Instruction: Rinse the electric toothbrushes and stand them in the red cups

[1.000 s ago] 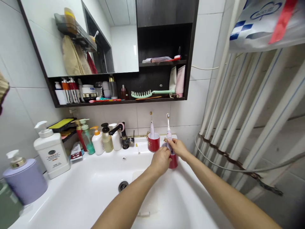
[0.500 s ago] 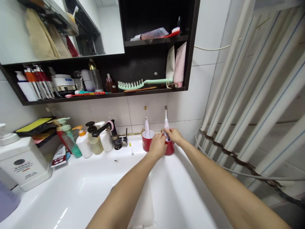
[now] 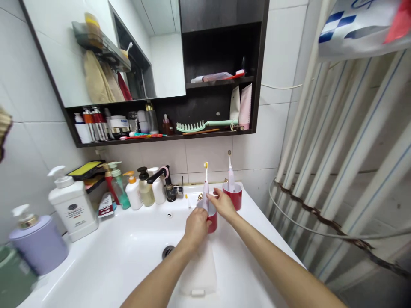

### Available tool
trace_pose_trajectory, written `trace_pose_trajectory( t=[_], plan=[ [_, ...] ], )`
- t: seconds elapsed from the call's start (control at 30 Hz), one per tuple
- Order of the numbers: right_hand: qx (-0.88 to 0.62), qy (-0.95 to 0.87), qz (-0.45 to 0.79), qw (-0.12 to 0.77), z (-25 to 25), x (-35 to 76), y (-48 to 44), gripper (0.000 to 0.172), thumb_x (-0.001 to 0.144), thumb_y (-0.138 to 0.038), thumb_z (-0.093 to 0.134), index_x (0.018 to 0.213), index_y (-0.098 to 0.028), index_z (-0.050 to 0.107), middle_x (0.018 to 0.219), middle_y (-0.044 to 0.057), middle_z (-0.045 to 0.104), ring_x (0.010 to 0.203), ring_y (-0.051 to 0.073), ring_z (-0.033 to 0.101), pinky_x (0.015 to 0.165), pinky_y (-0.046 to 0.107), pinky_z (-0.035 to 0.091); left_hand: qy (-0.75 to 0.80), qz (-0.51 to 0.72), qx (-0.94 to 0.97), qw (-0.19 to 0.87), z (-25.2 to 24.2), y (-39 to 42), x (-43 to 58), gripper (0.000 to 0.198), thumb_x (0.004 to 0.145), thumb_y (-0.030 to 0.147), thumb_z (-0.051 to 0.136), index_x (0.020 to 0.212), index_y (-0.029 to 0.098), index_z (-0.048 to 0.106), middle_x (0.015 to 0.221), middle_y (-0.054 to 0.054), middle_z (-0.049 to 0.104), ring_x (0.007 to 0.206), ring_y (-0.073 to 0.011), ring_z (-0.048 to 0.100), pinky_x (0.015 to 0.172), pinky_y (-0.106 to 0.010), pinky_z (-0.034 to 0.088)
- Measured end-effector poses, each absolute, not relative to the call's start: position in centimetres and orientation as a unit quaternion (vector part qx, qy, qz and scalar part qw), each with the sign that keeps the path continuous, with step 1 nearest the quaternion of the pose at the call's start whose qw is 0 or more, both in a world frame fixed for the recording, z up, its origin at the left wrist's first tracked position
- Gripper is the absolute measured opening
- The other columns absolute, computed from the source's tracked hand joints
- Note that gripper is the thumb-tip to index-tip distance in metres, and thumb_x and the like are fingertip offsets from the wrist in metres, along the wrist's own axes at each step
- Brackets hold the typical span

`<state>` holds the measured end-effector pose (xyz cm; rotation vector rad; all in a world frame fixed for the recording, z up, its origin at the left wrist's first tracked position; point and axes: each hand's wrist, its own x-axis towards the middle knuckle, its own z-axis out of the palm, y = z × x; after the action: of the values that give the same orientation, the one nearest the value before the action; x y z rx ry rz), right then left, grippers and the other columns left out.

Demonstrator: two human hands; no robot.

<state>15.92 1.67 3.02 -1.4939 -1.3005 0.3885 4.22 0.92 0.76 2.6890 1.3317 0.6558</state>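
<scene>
My left hand (image 3: 195, 225) is wrapped round a red cup (image 3: 213, 222) with a white inside, at the basin's back right. An electric toothbrush (image 3: 206, 188) with a pale pink handle and a yellow-tinted head stands in this cup. My right hand (image 3: 226, 204) is at the cup's right side, its fingers apart and one fingertip at the toothbrush handle. Behind it, a second red cup (image 3: 236, 200) holds another pale electric toothbrush (image 3: 230, 177). The palm side of my left hand is hidden.
The white sink (image 3: 128, 248) has a black faucet (image 3: 169, 188) at its back. Pump bottles (image 3: 147, 192) line the left rim. A white cloth-like item (image 3: 201, 273) lies below my left wrist. Above hangs a dark shelf (image 3: 205, 107); pipes (image 3: 340, 149) stand right.
Both hands have left the right-hand cup and are now at the other cup, which has come forward towards me. The camera view has also shifted.
</scene>
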Motion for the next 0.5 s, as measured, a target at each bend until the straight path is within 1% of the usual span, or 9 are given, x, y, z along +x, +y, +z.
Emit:
trace_pose_trajectory(
  t=[0.1,0.17,0.23,0.33,0.43,0.5],
  plan=[
    [-0.616,-0.56,0.225,0.506,0.9,13.2,0.8,0.022,0.055,-0.033,0.051,0.063,-0.013,0.056,0.062,0.007,0.06,0.056,0.016,0.053,0.051,0.025,0.039,0.447,0.189,0.872,0.067,-0.3,-1.7,2.5,0.015,0.064,0.018,0.041,0.074,0.014,0.052,0.08,-0.004,0.051,0.081,-0.0153,0.042,0.069,-0.024,0.032],
    [-0.607,-0.565,0.245,0.503,0.1,12.0,0.1,0.016,0.056,-0.03,0.049,0.055,-0.014,0.053,0.055,0.004,0.058,0.052,0.015,0.052,0.048,0.025,0.037,0.463,0.179,0.863,0.089,-1.0,-2.9,1.5,0.016,0.063,0.018,0.04,0.073,0.014,0.052,0.08,-0.004,0.051,0.081,-0.0155,0.042,0.068,-0.024,0.033],
    [-0.597,-0.567,0.249,0.51,0.2,11.4,-0.5,0.014,0.057,-0.028,0.048,0.056,-0.015,0.052,0.055,0.003,0.057,0.053,0.015,0.05,0.05,0.024,0.037,0.477,0.183,0.852,0.109,-1.7,-3.6,0.8,0.016,0.062,0.018,0.04,0.072,0.014,0.052,0.079,-0.004,0.051,0.08,-0.0158,0.042,0.068,-0.025,0.033],
    [-0.577,-0.565,0.244,0.537,1.6,10.9,-1.3,0.014,0.059,-0.028,0.047,0.061,-0.015,0.051,0.06,0.003,0.056,0.058,0.015,0.049,0.054,0.025,0.037,0.486,0.21,0.839,0.129,-2.8,-4.2,0.1,0.018,0.061,0.015,0.037,0.072,0.014,0.053,0.079,-0.004,0.051,0.079,-0.0161,0.042,0.067,-0.025,0.033],
    [-0.554,-0.556,0.245,0.569,3.6,10.9,-2.2,0.019,0.061,-0.033,0.045,0.067,-0.016,0.049,0.066,0.003,0.055,0.063,0.015,0.048,0.058,0.025,0.037,0.483,0.232,0.831,0.149,-3.4,-4.5,-0.2,0.023,0.059,0.013,0.036,0.074,0.014,0.053,0.082,-0.005,0.051,0.08,-0.0179,0.043,0.068,-0.026,0.033],
    [-0.537,-0.551,0.26,0.583,4.7,11.0,-3.1,0.023,0.063,-0.036,0.043,0.071,-0.015,0.049,0.068,0.004,0.055,0.063,0.014,0.048,0.056,0.025,0.037,0.472,0.252,0.829,0.164,-3.4,-4.6,-0.4,0.027,0.057,0.011,0.037,0.078,0.013,0.054,0.083,-0.006,0.052,0.081,-0.0197,0.042,0.07,-0.029,0.032]
  ],
)
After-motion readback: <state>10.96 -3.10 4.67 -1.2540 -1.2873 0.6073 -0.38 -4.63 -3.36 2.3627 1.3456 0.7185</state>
